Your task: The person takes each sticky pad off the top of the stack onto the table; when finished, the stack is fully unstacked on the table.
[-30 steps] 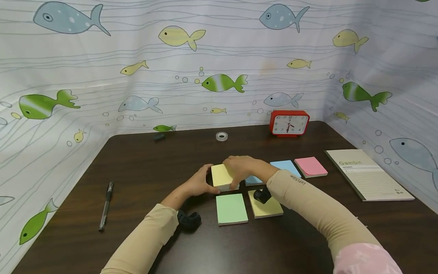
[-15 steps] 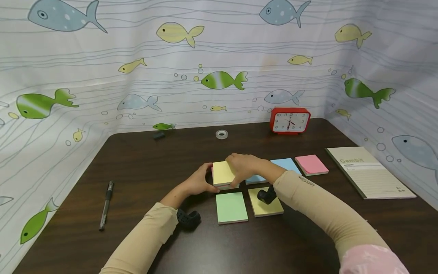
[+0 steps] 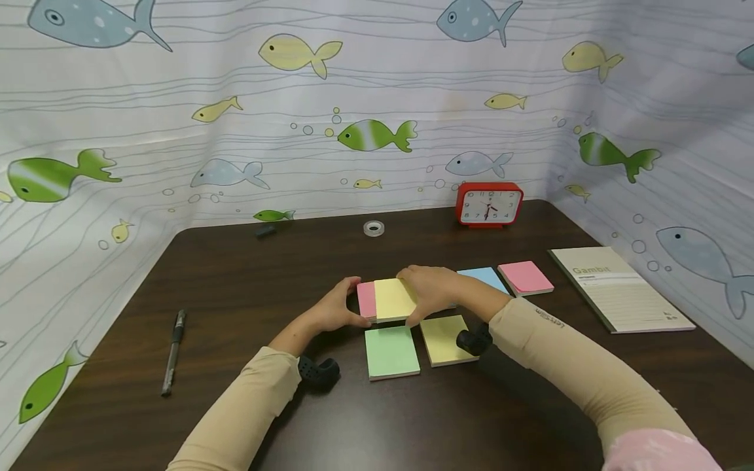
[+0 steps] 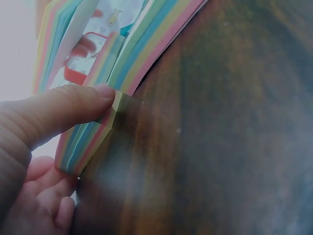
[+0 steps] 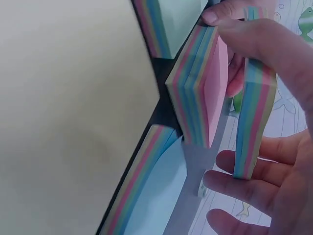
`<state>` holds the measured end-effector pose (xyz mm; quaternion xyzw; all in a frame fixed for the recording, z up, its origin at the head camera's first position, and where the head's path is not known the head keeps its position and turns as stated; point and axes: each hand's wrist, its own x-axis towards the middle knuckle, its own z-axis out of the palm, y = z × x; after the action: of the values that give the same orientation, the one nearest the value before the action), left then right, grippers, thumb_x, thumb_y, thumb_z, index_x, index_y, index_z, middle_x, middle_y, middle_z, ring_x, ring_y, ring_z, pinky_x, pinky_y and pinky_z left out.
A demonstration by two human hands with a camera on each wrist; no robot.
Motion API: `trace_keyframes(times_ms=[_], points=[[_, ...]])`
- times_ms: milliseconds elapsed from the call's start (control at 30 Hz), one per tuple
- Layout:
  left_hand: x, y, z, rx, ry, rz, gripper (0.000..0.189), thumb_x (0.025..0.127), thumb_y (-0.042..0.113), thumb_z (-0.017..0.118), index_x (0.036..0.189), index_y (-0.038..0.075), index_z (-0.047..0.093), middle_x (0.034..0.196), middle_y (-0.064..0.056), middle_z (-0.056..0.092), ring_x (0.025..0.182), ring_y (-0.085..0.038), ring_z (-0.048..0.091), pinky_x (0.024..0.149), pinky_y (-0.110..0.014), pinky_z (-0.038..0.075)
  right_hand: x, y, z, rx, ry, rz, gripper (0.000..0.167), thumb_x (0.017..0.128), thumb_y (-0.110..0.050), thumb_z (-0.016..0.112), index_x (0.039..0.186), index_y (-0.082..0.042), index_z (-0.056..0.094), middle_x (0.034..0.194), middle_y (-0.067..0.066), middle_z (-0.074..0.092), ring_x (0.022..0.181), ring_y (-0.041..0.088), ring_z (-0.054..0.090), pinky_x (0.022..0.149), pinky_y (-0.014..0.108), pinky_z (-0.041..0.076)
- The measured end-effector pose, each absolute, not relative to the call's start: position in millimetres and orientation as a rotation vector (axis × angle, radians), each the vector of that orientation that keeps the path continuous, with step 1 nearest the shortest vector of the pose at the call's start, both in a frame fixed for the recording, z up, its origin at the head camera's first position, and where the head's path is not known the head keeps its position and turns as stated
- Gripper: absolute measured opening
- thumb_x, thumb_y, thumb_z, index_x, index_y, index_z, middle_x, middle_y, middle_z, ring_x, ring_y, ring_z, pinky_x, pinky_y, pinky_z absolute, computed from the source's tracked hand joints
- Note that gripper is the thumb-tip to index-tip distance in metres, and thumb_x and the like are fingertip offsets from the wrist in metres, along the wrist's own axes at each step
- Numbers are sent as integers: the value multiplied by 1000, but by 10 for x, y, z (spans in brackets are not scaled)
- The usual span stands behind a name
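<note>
Between the hands is a sticky note pad with a yellow top point(image 3: 393, 299), its layered coloured edges showing in the right wrist view. My right hand point(image 3: 434, 288) pinches it between thumb and fingers. It overlaps a pink-topped sticky note pad point(image 3: 366, 302); the right wrist view shows a gap between the two. My left hand point(image 3: 334, 307) grips the pink-topped pad at its left side, thumb point(image 4: 73, 105) on the near edge. Just in front lies a green sticky note pad point(image 3: 392, 353), with another yellow pad point(image 3: 443, 337) to its right.
Behind the right forearm lie a blue pad point(image 3: 484, 277) and a pink pad point(image 3: 525, 277). A notebook point(image 3: 624, 294) is at the right, a red clock point(image 3: 489, 204) and tape roll point(image 3: 374, 228) at the back. A pen point(image 3: 173, 353) lies left, a small dark object point(image 3: 266, 231) back left.
The right hand has shifted right with the yellow-topped pad, uncovering a strip of the pink-topped pad beneath. The left hand keeps its place beside the stack. The head view has turned slightly.
</note>
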<state>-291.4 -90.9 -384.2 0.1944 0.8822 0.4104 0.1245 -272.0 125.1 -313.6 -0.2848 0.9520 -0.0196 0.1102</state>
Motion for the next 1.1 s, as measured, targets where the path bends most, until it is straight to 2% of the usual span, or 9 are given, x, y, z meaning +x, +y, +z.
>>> trace_keyframes(times_ms=[567,767,900,1100], points=[[-2902,-928,-3833,621,2545,1218,90,63,17,79,133,0,24,136,-18,27,123,-28,28,97,-41,25,-2518,1656,-3192,-824,2844,-182,85,60,-45,73,125,-2,39,112,5,46,81,15,46,67,31,40],[-2893,-920,-3842,621,2537,1229,90,63,17,79,133,0,25,136,-17,27,124,-27,27,98,-40,24,-2460,1819,-3231,-832,2865,-154,83,58,-44,73,122,-2,42,103,3,47,76,14,45,64,29,40],[-2902,-913,-3846,620,2542,1220,90,63,16,79,133,0,24,137,-16,26,125,-27,26,98,-40,24,-2429,1909,-3238,-830,2871,-170,80,58,-42,73,120,-2,43,98,0,47,77,13,45,66,29,40],[-2908,-918,-3856,634,2546,1220,90,63,16,79,133,-1,24,136,-17,27,124,-28,27,98,-40,24,-2365,2015,-3240,-818,2831,-220,82,58,-39,76,121,-1,42,102,1,48,81,14,45,70,30,40]])
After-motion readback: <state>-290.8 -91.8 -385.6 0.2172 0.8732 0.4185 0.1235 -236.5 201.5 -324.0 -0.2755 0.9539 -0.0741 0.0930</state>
